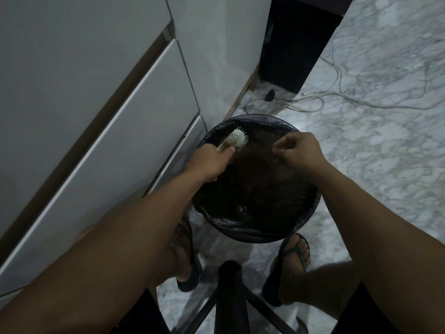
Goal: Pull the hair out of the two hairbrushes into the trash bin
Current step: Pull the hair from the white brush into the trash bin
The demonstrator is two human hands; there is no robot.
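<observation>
Cabinet fronts, pale and flat, fill the left side, with drawer panels running down toward the floor. Just beside their lower corner stands the trash bin, round and lined with a dark bag whose rim folds over the edge. The left hand reaches over the bin's left rim with its fingers and thumb curled around a hairbrush, gripping it low on the head so that the white head tilts up and away from the person. Short pins stick out along the brush's far edge, and a brownish mat of hair clings to the face near the thumb. Across the bin's opening, well apart from the left, the right hand hovers above the dark bag with thumb and fingertips drawn together in a pinch; whether a strand of hair lies between them is too fine and dim to tell. Below the bin, two feet in dark flip-flops rest on the marbled floor, either side of a dark stool leg. Farther right and back, pale cables loop across the floor near a dark cabinet.
</observation>
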